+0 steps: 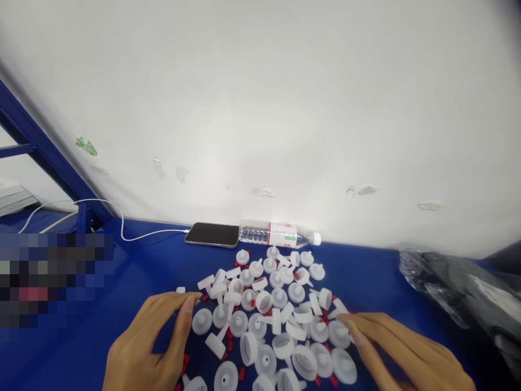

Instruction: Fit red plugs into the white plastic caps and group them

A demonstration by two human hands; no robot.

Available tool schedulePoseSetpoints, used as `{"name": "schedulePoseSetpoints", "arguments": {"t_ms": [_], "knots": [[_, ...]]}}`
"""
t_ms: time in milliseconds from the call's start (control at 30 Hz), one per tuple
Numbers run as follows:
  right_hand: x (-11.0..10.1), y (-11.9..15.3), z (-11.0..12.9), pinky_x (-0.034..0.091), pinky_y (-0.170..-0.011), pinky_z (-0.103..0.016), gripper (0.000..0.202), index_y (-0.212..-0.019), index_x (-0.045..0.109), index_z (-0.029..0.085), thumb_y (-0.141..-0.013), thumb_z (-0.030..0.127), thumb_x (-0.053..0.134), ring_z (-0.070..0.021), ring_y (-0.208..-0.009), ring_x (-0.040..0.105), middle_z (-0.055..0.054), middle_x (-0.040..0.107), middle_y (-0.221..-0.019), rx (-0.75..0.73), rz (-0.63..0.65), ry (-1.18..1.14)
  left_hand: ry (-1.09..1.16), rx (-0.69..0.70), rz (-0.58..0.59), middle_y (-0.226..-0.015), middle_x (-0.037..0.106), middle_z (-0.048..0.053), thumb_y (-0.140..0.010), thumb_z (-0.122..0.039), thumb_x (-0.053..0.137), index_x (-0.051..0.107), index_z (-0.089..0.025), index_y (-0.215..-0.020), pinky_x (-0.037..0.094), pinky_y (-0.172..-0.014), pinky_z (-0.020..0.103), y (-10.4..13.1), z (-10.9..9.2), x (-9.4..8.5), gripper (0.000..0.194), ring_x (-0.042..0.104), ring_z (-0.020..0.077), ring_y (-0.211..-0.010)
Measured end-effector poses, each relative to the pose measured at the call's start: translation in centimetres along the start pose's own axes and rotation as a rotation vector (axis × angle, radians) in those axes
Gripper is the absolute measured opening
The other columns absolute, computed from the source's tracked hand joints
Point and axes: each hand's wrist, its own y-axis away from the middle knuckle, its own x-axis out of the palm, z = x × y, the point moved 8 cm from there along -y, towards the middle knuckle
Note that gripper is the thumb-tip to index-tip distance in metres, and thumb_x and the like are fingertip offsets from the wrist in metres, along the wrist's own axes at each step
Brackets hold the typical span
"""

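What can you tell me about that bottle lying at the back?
The bottle looks like clear plastic, with a ribbed lower section, a white label with a red edge and a green patch, and a white cap on its neck. It lies on its side on the blue table, along the wall, neck to the right. Its base is right by the phone; whether they touch is unclear. Neither hand touches it.
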Motion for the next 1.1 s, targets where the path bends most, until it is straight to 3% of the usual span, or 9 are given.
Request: {"name": "schedulePoseSetpoints", "arguments": {"t_ms": [233,433,567,700,833,900,967,1033,1100], "knots": [[-0.4,-0.8,-0.1,0.058,-0.079,-0.018,0.020,-0.098,0.074,0.021,-0.101,0.019,0.054,-0.0134,-0.079,0.078,-0.001,0.079,-0.090,0.052,0.017,-0.080,0.004,-0.059,0.009,-0.100,0.074,-0.005,-0.101,-0.048,0.053,0.070,-0.035,-0.100,0.055,-0.082,0.029,0.4,0.2,-0.2,0.022,0.071,0.0177,-0.092],[-0.9,-0.7,-0.8,0.053,-0.061,-0.022,0.021,-0.086,0.070,0.022,-0.102,0.019,0.057,-0.0126,-0.060,0.070,0.002,0.073,-0.073,0.140,-0.028,-0.084,0.005,-0.091,-0.011,-0.101,0.072,-0.005,-0.101,-0.049,0.053,0.069,-0.034,-0.100,0.052,-0.083,0.029,0.8,0.8,-0.5,0.023,0.069,0.0167,-0.094],[-0.6,-0.1,-1.8,0.053,-0.064,-0.022,0.008,-0.103,0.070,0.023,-0.101,0.025,0.063,-0.0113,-0.058,0.064,0.002,0.072,-0.080,0.245,-0.026,-0.036,0.017,-0.076,-0.010,-0.100,0.073,-0.005,-0.101,-0.049,0.053,0.069,-0.033,-0.099,0.051,-0.084,0.029,0.6,0.5,-0.7,0.022,0.069,0.0162,-0.093],[-0.1,0.5,-2.9,0.049,-0.050,-0.019,0.017,-0.114,0.069,0.025,-0.103,0.033,0.059,-0.0098,-0.054,0.057,0.003,0.069,-0.082,0.366,-0.004,-0.057,0.026,-0.075,-0.017,-0.098,0.074,-0.005,-0.101,-0.048,0.053,0.069,-0.032,-0.098,0.052,-0.082,0.028,0.4,0.3,-0.9,0.023,0.070,0.0166,-0.091],[0.5,0.7,-3.9,0.048,-0.044,-0.019,0.022,-0.112,0.070,0.026,-0.105,0.037,0.053,-0.0113,-0.061,0.062,0.000,0.072,-0.094,0.453,0.043,-0.079,0.029,-0.105,-0.022,-0.098,0.073,-0.005,-0.100,-0.048,0.053,0.069,-0.031,-0.100,0.053,-0.078,0.028,0.4,0.3,-1.0,0.024,0.070,0.0158,-0.086],[1.1,0.9,-4.4,0.054,-0.051,-0.021,0.026,-0.113,0.070,0.026,-0.106,0.041,0.050,-0.0146,-0.074,0.069,-0.002,0.074,-0.105,0.481,0.098,-0.065,0.034,-0.143,-0.021,-0.099,0.072,-0.004,-0.100,-0.049,0.052,0.069,-0.031,-0.101,0.054,-0.068,0.027,0.4,0.3,-1.0,0.025,0.068,0.0140,-0.076],[1.8,1.0,-4.8,0.062,-0.073,-0.029,0.031,-0.116,0.070,0.027,-0.106,0.044,0.047,-0.0203,-0.097,0.072,-0.004,0.073,-0.116,0.477,0.154,-0.054,0.046,-0.176,-0.050,-0.104,0.070,-0.002,-0.099,-0.048,0.052,0.069,-0.031,-0.104,0.054,-0.058,0.024,0.2,0.1,-1.3,0.025,0.067,0.0136,-0.076],[2.8,1.3,-5.0,0.058,-0.099,-0.043,0.037,-0.124,0.069,0.027,-0.108,0.045,0.042,-0.0253,-0.120,0.066,-0.006,0.070,-0.130,0.469,0.214,-0.070,0.033,-0.200,-0.125,-0.114,0.066,0.002,-0.097,-0.046,0.053,0.070,-0.030,-0.109,0.055,-0.053,0.020,0.0,-0.3,-2.0,0.026,0.068,0.0162,-0.088],[3.8,1.7,-5.1,0.048,-0.113,-0.052,0.043,-0.134,0.066,0.026,-0.109,0.046,0.036,-0.0274,-0.135,0.057,-0.008,0.063,-0.142,0.480,0.281,-0.112,0.021,-0.260,-0.190,-0.126,0.058,0.006,-0.093,-0.045,0.057,0.070,-0.028,-0.115,0.057,-0.050,0.019,-0.1,-0.4,-2.7,0.030,0.069,0.0185,-0.094]]}}
